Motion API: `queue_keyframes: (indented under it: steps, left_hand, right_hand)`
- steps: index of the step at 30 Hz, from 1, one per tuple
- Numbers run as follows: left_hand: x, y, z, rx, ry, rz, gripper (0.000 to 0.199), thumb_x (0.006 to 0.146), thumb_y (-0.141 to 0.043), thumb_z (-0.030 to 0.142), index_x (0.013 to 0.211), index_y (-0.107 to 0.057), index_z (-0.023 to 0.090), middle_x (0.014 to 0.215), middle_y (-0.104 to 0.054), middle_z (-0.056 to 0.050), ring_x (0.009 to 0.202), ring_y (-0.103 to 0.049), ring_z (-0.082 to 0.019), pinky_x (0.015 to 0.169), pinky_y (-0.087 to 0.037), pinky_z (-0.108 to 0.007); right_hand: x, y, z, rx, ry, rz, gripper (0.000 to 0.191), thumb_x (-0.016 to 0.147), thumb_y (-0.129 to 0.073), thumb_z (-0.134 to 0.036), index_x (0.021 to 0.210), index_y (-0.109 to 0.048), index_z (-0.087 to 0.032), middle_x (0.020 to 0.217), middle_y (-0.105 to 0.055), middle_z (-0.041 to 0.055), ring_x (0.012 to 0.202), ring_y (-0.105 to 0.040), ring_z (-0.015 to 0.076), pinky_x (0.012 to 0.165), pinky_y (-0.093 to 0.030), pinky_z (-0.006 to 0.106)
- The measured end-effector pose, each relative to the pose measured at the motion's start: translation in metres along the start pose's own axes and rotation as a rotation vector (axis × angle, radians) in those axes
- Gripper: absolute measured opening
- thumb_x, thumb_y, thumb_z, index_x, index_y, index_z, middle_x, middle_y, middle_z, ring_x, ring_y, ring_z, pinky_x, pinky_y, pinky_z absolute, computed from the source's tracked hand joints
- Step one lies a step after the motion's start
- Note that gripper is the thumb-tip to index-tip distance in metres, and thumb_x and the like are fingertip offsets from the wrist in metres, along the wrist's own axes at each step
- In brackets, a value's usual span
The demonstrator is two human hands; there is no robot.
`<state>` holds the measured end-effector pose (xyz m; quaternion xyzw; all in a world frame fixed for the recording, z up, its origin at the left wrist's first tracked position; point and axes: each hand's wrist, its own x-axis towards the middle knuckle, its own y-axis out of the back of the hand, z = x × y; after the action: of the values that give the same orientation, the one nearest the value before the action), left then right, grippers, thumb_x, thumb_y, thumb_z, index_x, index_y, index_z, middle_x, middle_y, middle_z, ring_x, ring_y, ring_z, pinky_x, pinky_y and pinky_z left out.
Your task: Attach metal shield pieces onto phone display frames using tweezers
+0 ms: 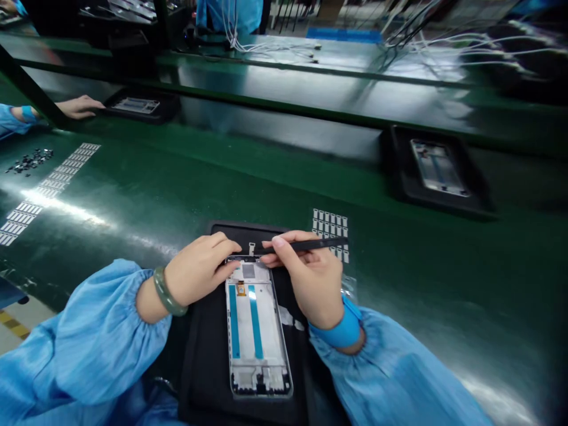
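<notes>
A phone frame (260,331) with two blue strips lies in a black tray (204,367) in front of me. My left hand (204,266) grips its top left corner, thumb on the near side and fingers at the top edge. In my right hand (308,272) is a pair of black tweezers (319,243), held between thumb and fingers and pointing left. Near the tweezers' tip, a small white tab (252,249) stands at the frame's top edge. Whether the tip touches that tab I cannot tell.
Right of the tray lies a sheet of white stickers (327,223). Sticker strips (66,171) and a pile of small black parts (31,161) are at left. Other trays (394,177) (171,109) hold phone frames; another person's hand (80,107) reaches the left one.
</notes>
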<state>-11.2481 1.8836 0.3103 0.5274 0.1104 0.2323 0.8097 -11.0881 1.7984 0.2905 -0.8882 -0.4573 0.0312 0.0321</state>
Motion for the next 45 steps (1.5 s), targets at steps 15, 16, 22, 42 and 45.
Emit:
queue_keyframes:
  steps: [15, 16, 22, 42, 45]
  left_hand:
    - [-0.026, -0.011, -0.003, -0.014, -0.147, 0.064, 0.021, 0.088, -0.052, 0.033, 0.101, -0.054, 0.016, 0.113, -0.056, -0.008, 0.111, -0.051, -0.02, 0.107, -0.033, -0.046]
    - [-0.026, -0.011, -0.003, -0.01, -0.149, 0.063, 0.021, 0.088, -0.052, 0.032, 0.102, -0.054, 0.016, 0.113, -0.056, -0.008, 0.111, -0.051, -0.02, 0.107, -0.033, -0.046]
    - [-0.026, -0.011, -0.001, 0.001, -0.163, 0.077, 0.021, 0.087, -0.053, 0.031, 0.101, -0.054, 0.015, 0.111, -0.057, -0.009, 0.109, -0.052, -0.021, 0.106, -0.035, -0.048]
    - [-0.025, -0.013, 0.0, 0.106, -0.191, 0.126, 0.024, 0.087, -0.054, 0.026, 0.108, -0.057, 0.016, 0.111, -0.057, -0.009, 0.11, -0.053, -0.022, 0.104, -0.038, -0.048]
    - [-0.027, -0.013, 0.005, 0.187, -0.183, 0.102, 0.025, 0.087, -0.054, 0.026, 0.11, -0.057, 0.018, 0.114, -0.057, -0.008, 0.113, -0.052, -0.022, 0.105, -0.038, -0.047]
  right_hand:
    - [-0.005, 0.001, -0.001, -0.358, 0.088, -0.205, 0.014, 0.079, -0.063, -0.035, 0.078, -0.06, -0.022, 0.065, -0.068, -0.002, 0.06, -0.068, 0.0171, 0.058, -0.056, 0.027]
    - [-0.005, 0.001, -0.001, -0.368, 0.094, -0.209, 0.014, 0.079, -0.063, -0.035, 0.078, -0.06, -0.022, 0.065, -0.068, -0.0022, 0.059, -0.068, 0.0169, 0.058, -0.056, 0.027]
    - [-0.005, 0.001, -0.003, -0.416, 0.112, -0.219, 0.013, 0.081, -0.062, -0.034, 0.079, -0.06, -0.021, 0.063, -0.067, -0.0029, 0.059, -0.068, 0.0154, 0.057, -0.055, 0.025]
    - [-0.005, 0.001, -0.002, -0.493, 0.212, -0.227, 0.011, 0.082, -0.059, -0.031, 0.079, -0.06, -0.021, 0.068, -0.067, -0.0023, 0.058, -0.068, 0.0144, 0.057, -0.055, 0.024]
    - [-0.006, 0.001, -0.001, -0.525, 0.259, -0.233, 0.009, 0.083, -0.059, -0.029, 0.079, -0.06, -0.021, 0.069, -0.067, -0.002, 0.057, -0.067, 0.0139, 0.056, -0.054, 0.023]
